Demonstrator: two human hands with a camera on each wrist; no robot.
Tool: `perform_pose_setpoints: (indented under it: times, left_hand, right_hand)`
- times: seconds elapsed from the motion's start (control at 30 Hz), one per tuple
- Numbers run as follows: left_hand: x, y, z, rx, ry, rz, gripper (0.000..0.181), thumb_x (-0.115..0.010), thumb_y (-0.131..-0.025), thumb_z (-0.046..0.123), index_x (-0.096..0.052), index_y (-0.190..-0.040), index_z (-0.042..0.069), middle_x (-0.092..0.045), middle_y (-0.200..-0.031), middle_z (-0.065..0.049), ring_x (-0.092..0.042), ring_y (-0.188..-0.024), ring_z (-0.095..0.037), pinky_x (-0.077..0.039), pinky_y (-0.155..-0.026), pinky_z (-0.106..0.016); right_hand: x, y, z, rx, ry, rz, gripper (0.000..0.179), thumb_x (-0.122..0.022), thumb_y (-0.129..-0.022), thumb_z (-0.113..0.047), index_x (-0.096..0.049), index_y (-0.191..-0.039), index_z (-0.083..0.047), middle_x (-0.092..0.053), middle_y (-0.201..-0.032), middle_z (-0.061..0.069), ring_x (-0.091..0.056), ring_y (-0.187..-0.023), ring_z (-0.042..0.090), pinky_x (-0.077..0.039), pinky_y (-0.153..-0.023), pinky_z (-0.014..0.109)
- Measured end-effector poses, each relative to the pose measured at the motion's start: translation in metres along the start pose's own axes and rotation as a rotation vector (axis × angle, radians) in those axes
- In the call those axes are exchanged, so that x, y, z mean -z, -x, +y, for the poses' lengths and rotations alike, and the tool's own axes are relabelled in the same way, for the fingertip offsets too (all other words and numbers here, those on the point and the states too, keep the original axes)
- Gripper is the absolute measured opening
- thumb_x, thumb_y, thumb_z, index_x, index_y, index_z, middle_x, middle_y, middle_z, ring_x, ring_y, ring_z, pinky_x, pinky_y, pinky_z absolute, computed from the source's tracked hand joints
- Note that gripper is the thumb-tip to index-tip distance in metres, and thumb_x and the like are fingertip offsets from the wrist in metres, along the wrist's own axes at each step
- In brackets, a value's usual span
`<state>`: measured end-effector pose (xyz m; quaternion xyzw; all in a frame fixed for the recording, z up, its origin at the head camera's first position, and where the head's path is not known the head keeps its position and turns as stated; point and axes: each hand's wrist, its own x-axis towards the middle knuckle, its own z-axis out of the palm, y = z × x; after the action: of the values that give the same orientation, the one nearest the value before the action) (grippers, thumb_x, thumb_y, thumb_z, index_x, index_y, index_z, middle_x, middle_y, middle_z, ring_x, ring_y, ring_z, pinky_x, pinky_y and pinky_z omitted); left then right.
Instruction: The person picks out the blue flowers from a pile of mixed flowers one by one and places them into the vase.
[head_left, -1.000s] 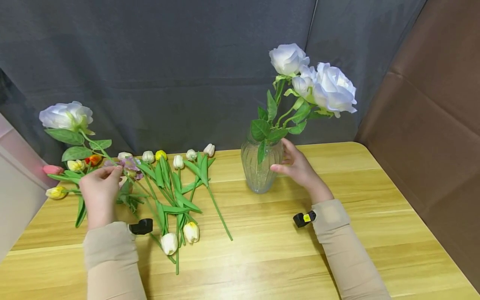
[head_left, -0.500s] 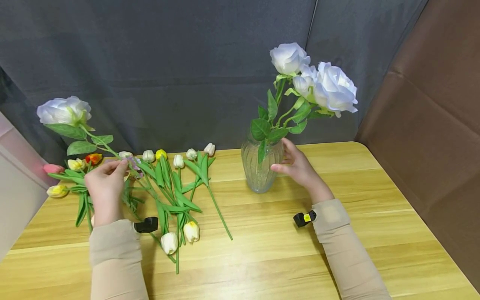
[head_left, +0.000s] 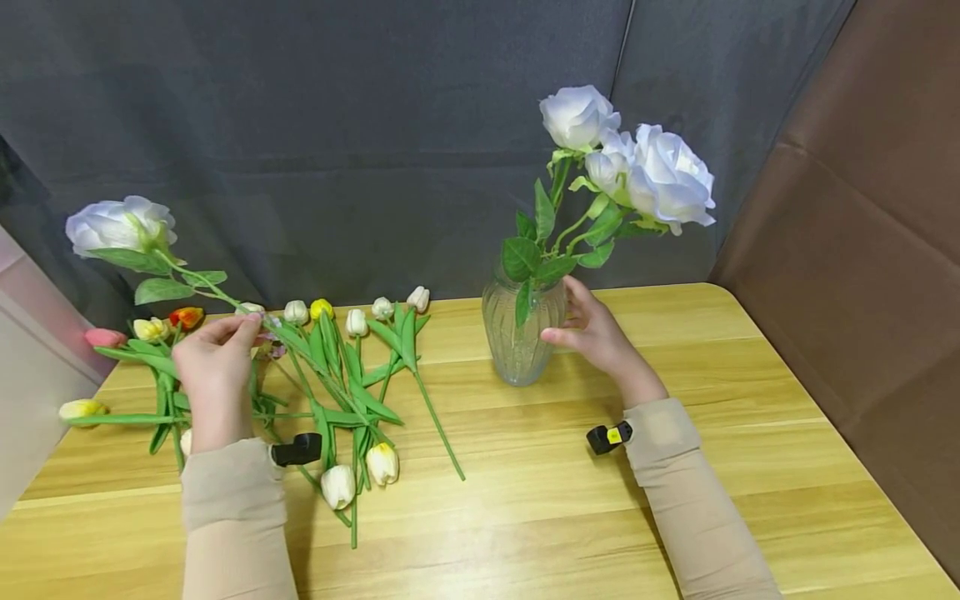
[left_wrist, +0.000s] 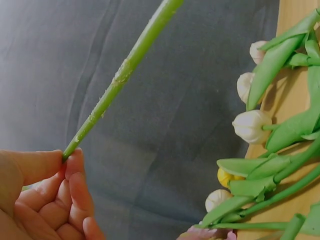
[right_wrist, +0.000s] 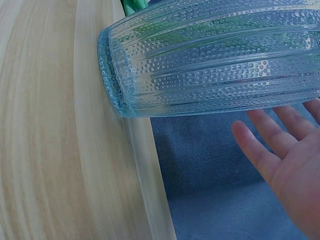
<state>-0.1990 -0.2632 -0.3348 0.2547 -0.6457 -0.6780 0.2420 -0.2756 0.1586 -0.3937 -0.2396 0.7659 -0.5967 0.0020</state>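
My left hand [head_left: 217, 367] pinches the green stem [left_wrist: 120, 80] of a white rose [head_left: 123, 227] between thumb and forefinger. The bloom leans up to the left above the table, and two leaves show below it. On the right, my right hand [head_left: 596, 333] is at the side of a clear ribbed glass vase [head_left: 517, 342], thumb in front and fingers towards the back. Its visible fingers look fairly straight in the right wrist view. The upright vase holds white roses [head_left: 667, 179] with green leaves.
Several tulips [head_left: 338, 487], white and yellow, lie across the table's left half [head_left: 465, 550]. An orange tulip [head_left: 187, 317], a pink tulip [head_left: 105, 337] and a purple flower [head_left: 272, 348] lie there too. A dark curtain [head_left: 337, 150] hangs behind, with a brown panel [head_left: 862, 275] at right.
My left hand has moved right, while the rose bloom has tipped further left. A yellow tulip at the left edge has shifted down and left. The right hand and vase stay put.
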Motion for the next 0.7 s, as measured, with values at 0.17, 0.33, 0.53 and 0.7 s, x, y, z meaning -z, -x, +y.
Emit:
perform_pose_setpoints:
  times: [0.17, 0.33, 0.53, 0.7]
  left_hand:
    - [-0.006, 0.004, -0.001, -0.049, -0.027, -0.007, 0.011, -0.071, -0.088, 0.014, -0.073, -0.077, 0.015, -0.062, -0.083, 0.005, -0.057, -0.074, -0.009, -0.042, -0.057, -0.016]
    - [-0.014, 0.008, -0.003, -0.087, -0.032, -0.037, 0.008, -0.07, -0.088, 0.014, -0.073, -0.081, 0.013, -0.063, -0.08, 0.005, -0.058, -0.067, -0.008, -0.045, -0.052, -0.014]
    - [-0.022, 0.012, -0.003, -0.095, -0.016, -0.066, 0.011, -0.071, -0.088, 0.014, -0.071, -0.077, 0.014, -0.064, -0.07, 0.005, -0.058, -0.061, -0.007, -0.043, -0.052, -0.014]
    - [-0.028, 0.016, -0.002, -0.124, -0.056, -0.063, 0.008, -0.071, -0.087, 0.015, -0.071, -0.08, 0.012, -0.064, -0.069, 0.008, -0.058, -0.065, -0.006, -0.044, -0.059, -0.016]
  right_hand:
    - [0.0, 0.0, 0.0, 0.004, 0.004, 0.003, 0.09, -0.07, -0.083, -0.011, -0.013, -0.152, -0.001, -0.026, -0.152, 0.019, -0.035, -0.133, 0.037, -0.036, -0.102, 0.05]
    - [0.0, -0.001, 0.001, 0.006, -0.007, 0.003, 0.09, -0.07, -0.083, -0.009, -0.013, -0.152, 0.0, -0.027, -0.152, 0.02, -0.035, -0.133, 0.037, -0.036, -0.102, 0.049]
    - [-0.001, 0.0, -0.002, 0.003, -0.005, 0.006, 0.091, -0.07, -0.083, -0.009, -0.012, -0.152, 0.0, -0.024, -0.153, 0.019, -0.034, -0.134, 0.036, -0.036, -0.102, 0.05]
    - [0.0, 0.0, 0.0, 0.008, -0.01, 0.004, 0.09, -0.07, -0.083, -0.009, -0.013, -0.152, -0.001, -0.028, -0.151, 0.02, -0.036, -0.133, 0.036, -0.036, -0.102, 0.049]
